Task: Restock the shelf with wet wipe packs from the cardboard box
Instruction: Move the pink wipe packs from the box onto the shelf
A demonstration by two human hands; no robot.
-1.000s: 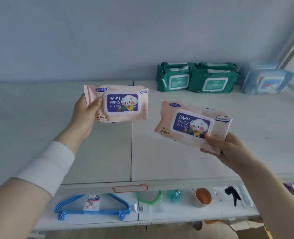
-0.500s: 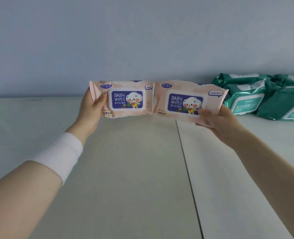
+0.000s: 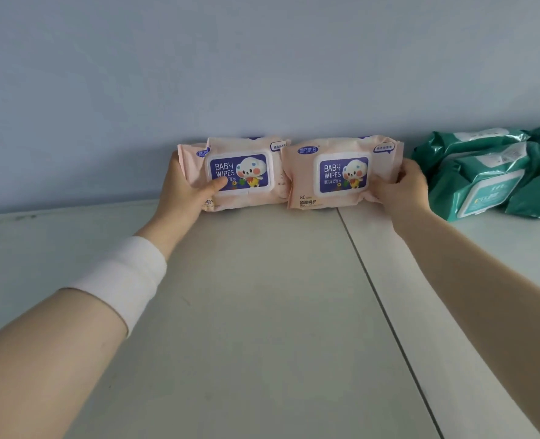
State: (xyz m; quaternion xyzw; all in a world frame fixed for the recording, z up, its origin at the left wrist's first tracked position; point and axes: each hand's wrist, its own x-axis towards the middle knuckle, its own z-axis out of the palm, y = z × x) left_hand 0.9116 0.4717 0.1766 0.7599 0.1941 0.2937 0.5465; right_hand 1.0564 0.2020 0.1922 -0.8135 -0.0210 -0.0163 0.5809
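Both pink packs have come down from mid-air to stand side by side on the shelf (image 3: pixel 262 312) against the wall, our left hand (image 3: pixel 183 191) gripping the left pack (image 3: pixel 243 172) and our right hand (image 3: pixel 403 188) gripping the right pack (image 3: pixel 341 174), so we judge letting go comes next.

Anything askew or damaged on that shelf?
Nothing serious. Left pink pack and right pink pack stand upright, side by side at the wall, gripped by the left hand and right hand. The green packs beside them lean unevenly with crinkled wrappers; no tears visible.
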